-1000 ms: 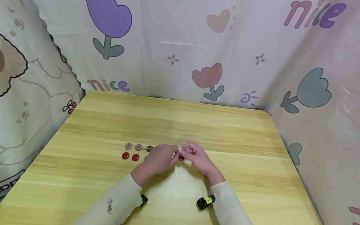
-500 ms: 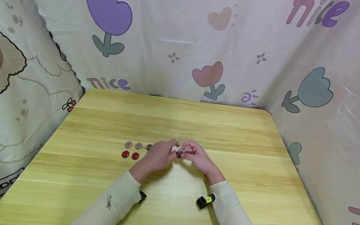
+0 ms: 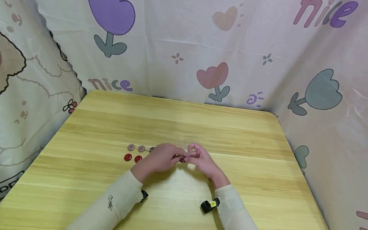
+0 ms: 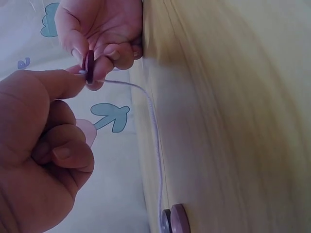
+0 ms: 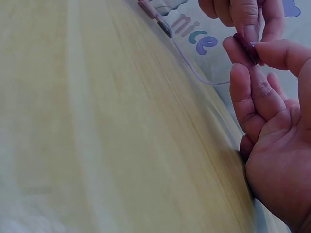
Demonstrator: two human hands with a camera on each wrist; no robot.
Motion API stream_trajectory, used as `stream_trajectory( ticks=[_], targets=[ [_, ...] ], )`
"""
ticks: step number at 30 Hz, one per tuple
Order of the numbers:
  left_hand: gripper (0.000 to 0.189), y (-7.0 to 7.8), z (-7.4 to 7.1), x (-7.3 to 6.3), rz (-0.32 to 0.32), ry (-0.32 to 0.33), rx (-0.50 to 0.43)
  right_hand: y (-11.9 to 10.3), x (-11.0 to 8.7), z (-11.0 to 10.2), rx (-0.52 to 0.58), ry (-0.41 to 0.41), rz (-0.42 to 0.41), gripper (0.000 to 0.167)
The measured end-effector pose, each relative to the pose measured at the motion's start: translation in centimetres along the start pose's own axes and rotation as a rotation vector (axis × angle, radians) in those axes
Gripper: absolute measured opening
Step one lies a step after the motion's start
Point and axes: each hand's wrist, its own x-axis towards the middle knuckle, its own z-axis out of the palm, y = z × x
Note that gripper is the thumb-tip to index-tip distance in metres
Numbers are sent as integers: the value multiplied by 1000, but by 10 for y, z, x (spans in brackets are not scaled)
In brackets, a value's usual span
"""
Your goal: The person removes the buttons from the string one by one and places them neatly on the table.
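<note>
Close over the table, both hands meet at a dark red button [image 4: 89, 67]. My right hand [image 3: 202, 163] pinches the button between thumb and fingertips. My left hand [image 3: 164, 156] has its thumb and index finger together at the button's other face, where a short white bit of cord shows; the fingertips hide most of that end. From the right hand's side of the button, the pale cord [image 4: 153, 124] loops down to the buttons on the table. In the head view it crosses a mauve button [image 3: 141, 149] and a dark button [image 3: 152, 149], partly behind the left hand.
Another mauve button [image 3: 131, 147] lies at the row's left end. Two red buttons, one [image 3: 127, 157] left of the other [image 3: 138, 158], lie nearer the person. The wooden table [image 3: 244, 137] backs onto a printed cloth [image 3: 161, 41].
Half a second ago the left thumb and index finger stood apart beside the button, with white cord showing there; now they have come together at it. The right hand keeps holding the button.
</note>
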Motion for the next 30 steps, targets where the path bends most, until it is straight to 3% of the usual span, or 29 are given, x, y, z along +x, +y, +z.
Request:
stream_trajectory(
  ticks=[4, 11, 16, 24, 30],
  targets=[
    [12, 1, 0, 1, 12, 9, 61, 1, 0, -1, -8, -8, -5, 27],
    [18, 6, 8, 1, 25, 46, 221, 4, 1, -1, -10, 5, -17, 22],
    [17, 5, 13, -1, 20, 91, 215, 5, 1, -1, 11, 1, -31, 24],
    [15, 7, 15, -3, -10, 85, 191, 6, 1, -1, -20, 9, -27, 26],
    [17, 9, 14, -3, 4, 107, 187, 4, 2, 1, -9, 36, -53, 24]
  ],
)
